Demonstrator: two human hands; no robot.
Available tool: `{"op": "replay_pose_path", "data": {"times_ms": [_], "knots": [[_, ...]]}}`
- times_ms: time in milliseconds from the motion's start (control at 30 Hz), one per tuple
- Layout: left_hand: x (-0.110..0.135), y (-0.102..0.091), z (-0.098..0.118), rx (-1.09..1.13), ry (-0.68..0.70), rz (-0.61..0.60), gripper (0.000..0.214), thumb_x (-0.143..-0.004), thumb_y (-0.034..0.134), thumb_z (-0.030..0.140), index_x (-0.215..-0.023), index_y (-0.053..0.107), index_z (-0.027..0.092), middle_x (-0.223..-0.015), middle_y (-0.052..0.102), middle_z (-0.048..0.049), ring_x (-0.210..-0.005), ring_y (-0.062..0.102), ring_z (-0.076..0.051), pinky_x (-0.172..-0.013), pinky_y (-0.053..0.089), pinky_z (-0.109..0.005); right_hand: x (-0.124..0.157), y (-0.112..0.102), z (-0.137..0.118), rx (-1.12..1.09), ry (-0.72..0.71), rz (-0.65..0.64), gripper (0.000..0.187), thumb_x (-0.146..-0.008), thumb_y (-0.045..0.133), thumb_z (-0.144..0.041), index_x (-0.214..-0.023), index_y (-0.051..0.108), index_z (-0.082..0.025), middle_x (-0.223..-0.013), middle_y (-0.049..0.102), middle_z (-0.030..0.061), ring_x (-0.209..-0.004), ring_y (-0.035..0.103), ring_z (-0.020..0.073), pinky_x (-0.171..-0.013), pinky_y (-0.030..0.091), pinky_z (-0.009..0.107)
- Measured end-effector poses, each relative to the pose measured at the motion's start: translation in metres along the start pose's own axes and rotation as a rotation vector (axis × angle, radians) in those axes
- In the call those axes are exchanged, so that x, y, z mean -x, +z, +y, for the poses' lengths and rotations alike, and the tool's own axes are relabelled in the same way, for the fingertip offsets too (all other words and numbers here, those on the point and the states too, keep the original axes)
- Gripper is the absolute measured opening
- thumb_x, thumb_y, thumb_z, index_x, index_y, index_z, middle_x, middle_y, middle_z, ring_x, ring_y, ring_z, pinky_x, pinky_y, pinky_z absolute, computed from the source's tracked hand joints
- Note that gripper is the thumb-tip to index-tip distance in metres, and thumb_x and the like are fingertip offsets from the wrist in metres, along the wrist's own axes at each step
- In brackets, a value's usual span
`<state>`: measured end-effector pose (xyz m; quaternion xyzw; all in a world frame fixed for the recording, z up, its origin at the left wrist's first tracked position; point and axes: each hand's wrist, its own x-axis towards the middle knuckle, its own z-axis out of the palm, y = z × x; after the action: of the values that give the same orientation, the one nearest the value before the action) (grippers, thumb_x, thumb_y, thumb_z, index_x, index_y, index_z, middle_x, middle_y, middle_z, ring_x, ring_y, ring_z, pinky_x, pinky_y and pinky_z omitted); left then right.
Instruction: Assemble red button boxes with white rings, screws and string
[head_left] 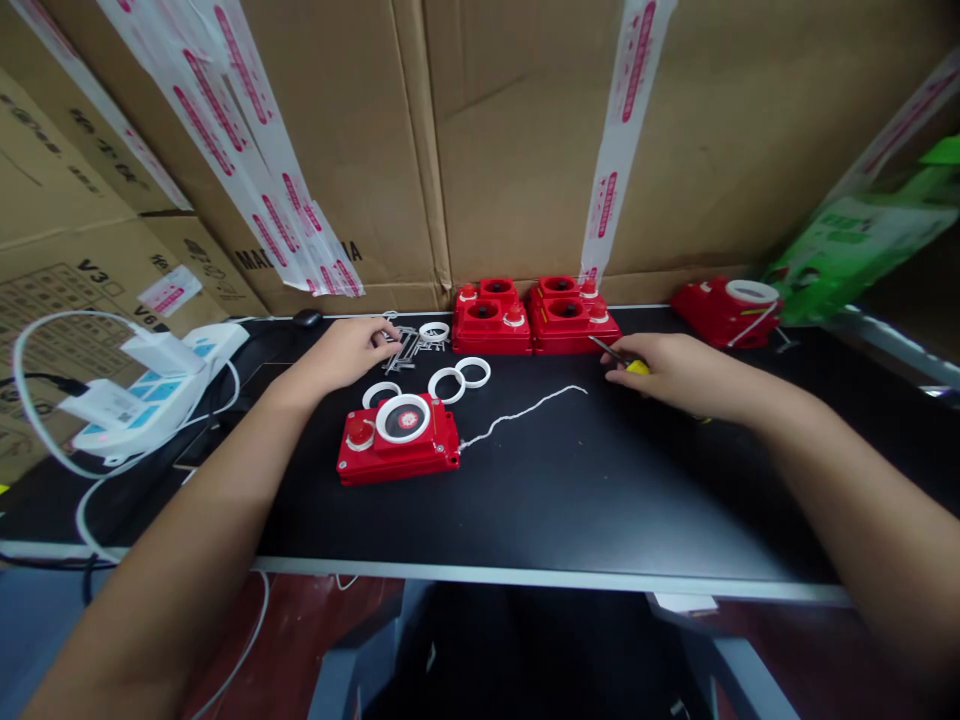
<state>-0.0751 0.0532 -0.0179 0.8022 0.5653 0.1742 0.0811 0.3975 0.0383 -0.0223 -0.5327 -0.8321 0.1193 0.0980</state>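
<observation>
My left hand [346, 352] reaches to a loose pile of long metal screws [405, 348], its fingers curled together at the pile's edge. What its fingertips grip, if anything, is hidden. In my right hand [667, 368] is a screwdriver with a yellow handle [638, 367], its thin shaft pointing left. Between my arms lies a red box-shaped device [397, 462] with a white ring [403, 436] around its round dark centre and a small red knob. A twisted white cord [517, 414] runs from its right side. Several loose white rings [474, 373] lie behind the device.
Several more red devices [491, 335] stand along the cardboard wall [510, 150], and another red device with a white ring [727, 310] sits at the back right. A white power strip [169, 385] with cables is at left. A green plastic bag [847, 250] stands far right.
</observation>
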Motion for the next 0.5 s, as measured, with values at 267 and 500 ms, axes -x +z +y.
{"op": "replay_pose_path", "data": {"times_ms": [267,500], "knots": [[0.001,0.002,0.002,-0.017,-0.092,-0.047,0.028,-0.089,0.068,0.037,-0.109,0.073,0.019,-0.093,0.079,-0.0066,-0.081,0.071,-0.023,-0.077,0.048,-0.035,0.002,-0.002,0.005,0.081,-0.056,0.041,0.035,-0.089,0.070,-0.051,-0.103,0.078,-0.021,-0.107,0.080,0.0137,-0.093,0.073,0.0339,-0.086,0.055,0.048],[0.005,-0.018,0.000,-0.053,0.118,-0.218,0.027,-0.080,0.069,0.029,-0.105,0.077,0.023,-0.099,0.078,-0.0054,-0.088,0.071,-0.023,-0.080,0.051,-0.034,0.007,-0.005,-0.019,-0.136,-0.286,0.048,0.026,-0.091,0.070,-0.048,-0.100,0.079,-0.025,-0.109,0.077,0.0101,-0.097,0.073,0.0295,-0.089,0.056,0.045]]}}
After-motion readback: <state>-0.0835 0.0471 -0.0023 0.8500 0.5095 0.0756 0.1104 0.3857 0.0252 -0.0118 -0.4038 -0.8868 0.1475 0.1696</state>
